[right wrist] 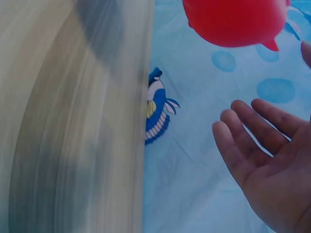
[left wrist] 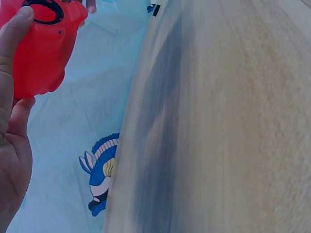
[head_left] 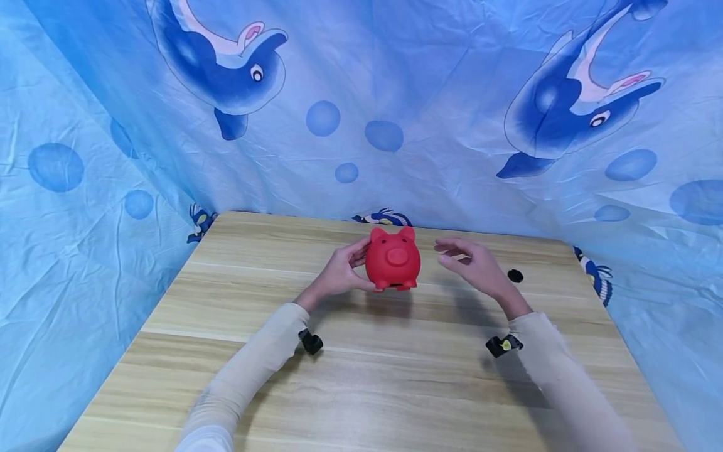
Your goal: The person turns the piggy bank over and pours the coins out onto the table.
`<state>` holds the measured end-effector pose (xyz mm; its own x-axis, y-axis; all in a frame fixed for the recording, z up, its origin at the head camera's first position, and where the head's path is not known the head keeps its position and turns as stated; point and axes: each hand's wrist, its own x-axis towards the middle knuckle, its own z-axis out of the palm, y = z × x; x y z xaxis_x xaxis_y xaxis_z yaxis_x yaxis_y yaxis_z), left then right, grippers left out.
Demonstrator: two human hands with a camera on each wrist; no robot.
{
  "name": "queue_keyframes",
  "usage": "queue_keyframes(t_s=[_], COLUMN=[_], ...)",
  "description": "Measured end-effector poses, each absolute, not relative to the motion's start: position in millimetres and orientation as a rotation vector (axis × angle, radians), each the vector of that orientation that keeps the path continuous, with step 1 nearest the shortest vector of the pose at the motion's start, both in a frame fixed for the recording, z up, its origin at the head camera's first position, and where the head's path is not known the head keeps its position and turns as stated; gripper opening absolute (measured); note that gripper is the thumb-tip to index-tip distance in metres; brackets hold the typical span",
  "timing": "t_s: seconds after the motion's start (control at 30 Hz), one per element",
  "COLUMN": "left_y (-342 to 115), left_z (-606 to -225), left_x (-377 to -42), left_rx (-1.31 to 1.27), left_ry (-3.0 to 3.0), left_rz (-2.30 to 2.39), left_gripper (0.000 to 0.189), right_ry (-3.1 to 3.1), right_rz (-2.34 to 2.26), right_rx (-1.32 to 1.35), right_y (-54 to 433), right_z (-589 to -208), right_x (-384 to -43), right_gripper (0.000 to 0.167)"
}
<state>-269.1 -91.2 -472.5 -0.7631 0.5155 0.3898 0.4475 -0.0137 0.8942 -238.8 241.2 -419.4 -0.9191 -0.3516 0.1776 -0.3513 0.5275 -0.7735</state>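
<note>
A red piggy bank (head_left: 393, 260) is held above the table, its snout facing the head camera. My left hand (head_left: 341, 271) grips it from the left side, thumb low near the feet and fingers behind. In the left wrist view, the thumb lies beside a round dark-rimmed opening (left wrist: 47, 10) in the underside of the piggy bank. Apart from it on the right, my right hand (head_left: 469, 263) is raised with nothing in it. Its fingers (right wrist: 257, 128) are spread and slightly bent in the right wrist view. A round black plug (head_left: 515, 275) lies on the table beyond the right wrist.
The wood-grain table (head_left: 361, 389) runs under both forearms. A blue dolphin-print sheet (head_left: 440, 182) hangs behind it and along both sides. Each wrist carries a small black camera, such as the left wrist camera (head_left: 310, 342).
</note>
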Motion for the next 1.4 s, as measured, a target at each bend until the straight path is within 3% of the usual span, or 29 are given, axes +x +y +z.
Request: queue_keyframes(t_s=[0.37,1.4], left_y=[-91.1,-92.9], left_z=[-472.4,-475.9], left_x=[-269.4,-268.4], left_rx=[1.065,1.018], left_ry=[2.152,2.177], left_rz=[1.917,1.835], left_gripper=[0.104,0.104], right_ry=[2.343,2.285], right_rz=[-1.630,-1.505], right_rx=[-0.809,-0.818], right_y=[215.3,195.6], right_z=[-434.1,-442.6], right_x=[-254.2,-255.7], right_gripper=[0.053,0.079])
